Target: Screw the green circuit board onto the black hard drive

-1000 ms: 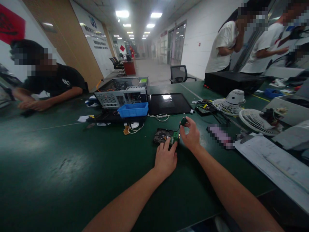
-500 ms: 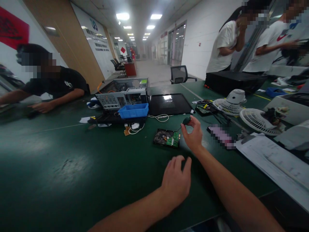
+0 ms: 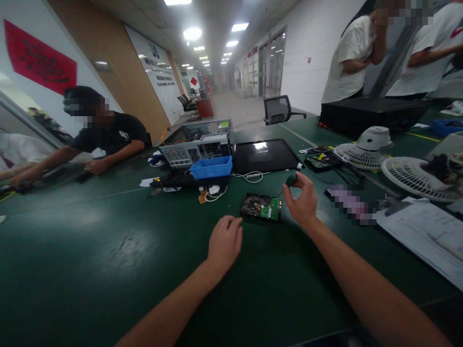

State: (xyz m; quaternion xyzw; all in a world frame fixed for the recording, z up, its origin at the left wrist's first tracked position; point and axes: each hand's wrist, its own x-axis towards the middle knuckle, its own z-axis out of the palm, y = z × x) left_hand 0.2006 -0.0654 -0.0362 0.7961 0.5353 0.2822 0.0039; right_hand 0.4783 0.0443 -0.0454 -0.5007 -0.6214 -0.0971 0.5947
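Note:
A hard drive (image 3: 253,206) lies on the green tabletop with its green circuit board facing up on the right half. My right hand (image 3: 303,201) pinches the dark handle of a small screwdriver (image 3: 291,180) between thumb and fingers. Its thin shaft slants down toward the drive's right end; I cannot tell whether the tip touches it. At the drive's lower left, my left hand (image 3: 224,243) holds nothing, fingers reaching forward and the thumb slightly apart.
Behind the drive stand a blue plastic bin (image 3: 211,167), an opened computer case (image 3: 197,144) and a flat black panel (image 3: 265,155). To the right are a phone (image 3: 349,203), papers (image 3: 423,236) and white fan parts (image 3: 367,147). A person in black (image 3: 112,130) sits at the left.
My left hand has moved left and forward, to the drive's lower left corner. My right hand keeps hold of the screwdriver near the drive's right end. The view has shifted left.

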